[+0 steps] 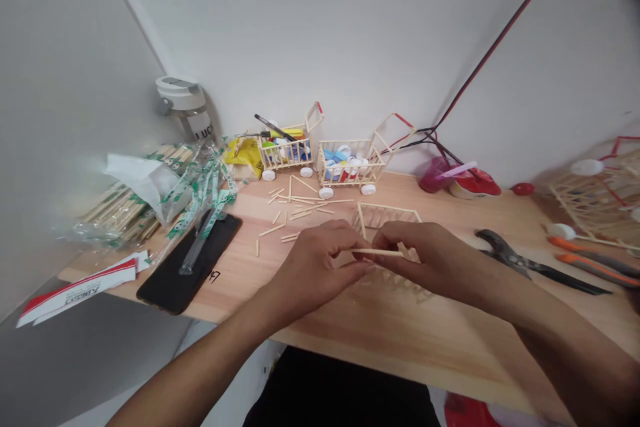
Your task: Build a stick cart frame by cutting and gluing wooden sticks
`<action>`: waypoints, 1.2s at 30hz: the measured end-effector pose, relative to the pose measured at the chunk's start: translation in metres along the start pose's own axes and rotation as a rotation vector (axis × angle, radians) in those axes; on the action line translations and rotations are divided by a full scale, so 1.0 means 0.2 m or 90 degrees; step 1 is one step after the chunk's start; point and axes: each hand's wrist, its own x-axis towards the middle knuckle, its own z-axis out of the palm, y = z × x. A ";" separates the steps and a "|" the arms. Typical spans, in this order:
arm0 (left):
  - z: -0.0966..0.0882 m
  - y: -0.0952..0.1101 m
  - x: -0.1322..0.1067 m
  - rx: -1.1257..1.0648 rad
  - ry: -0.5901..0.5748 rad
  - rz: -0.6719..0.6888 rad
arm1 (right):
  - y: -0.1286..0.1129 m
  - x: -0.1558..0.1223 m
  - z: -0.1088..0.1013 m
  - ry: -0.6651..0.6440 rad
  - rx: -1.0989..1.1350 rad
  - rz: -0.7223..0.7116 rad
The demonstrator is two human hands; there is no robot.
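Observation:
My left hand (325, 255) and my right hand (425, 250) meet over the front half of the table, fingers pinched. Between them a thin wooden stick (380, 252) lies nearly level, gripped from both sides. A small red spot shows near the left fingertips, too small to name. Just behind and under my hands stands a basket frame of wooden sticks (390, 208), its near part mostly hidden. Cut wooden sticks (300, 215) lie scattered to the left of it.
Two stick-built carts (287, 159) holding bottle caps stand by the wall. Bagged sticks (125, 207) and a phone (190, 263) lie left. On the right are black-handled pliers (525, 261), orange-handled pliers (595, 257), a red tub (475, 183) and another stick structure (595, 193).

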 end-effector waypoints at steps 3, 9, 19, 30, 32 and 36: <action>0.04 -0.05 -0.05 0.033 0.027 0.063 | 0.01 0.01 -0.01 -0.014 -0.007 -0.021; 0.05 -0.07 -0.05 0.133 0.049 0.165 | 0.03 0.04 -0.03 -0.009 -0.088 -0.054; 0.04 -0.05 -0.05 0.139 0.035 0.158 | 0.13 0.01 -0.16 0.163 -0.336 0.060; 0.03 -0.03 -0.05 0.144 0.025 0.134 | 0.15 -0.20 -0.25 0.133 -0.139 0.004; 0.03 -0.02 -0.05 0.152 0.022 0.126 | 0.13 -0.20 -0.21 0.058 -0.088 -0.059; 0.04 -0.02 -0.05 0.166 0.024 0.133 | 0.11 -0.19 -0.17 -0.043 -0.073 -0.094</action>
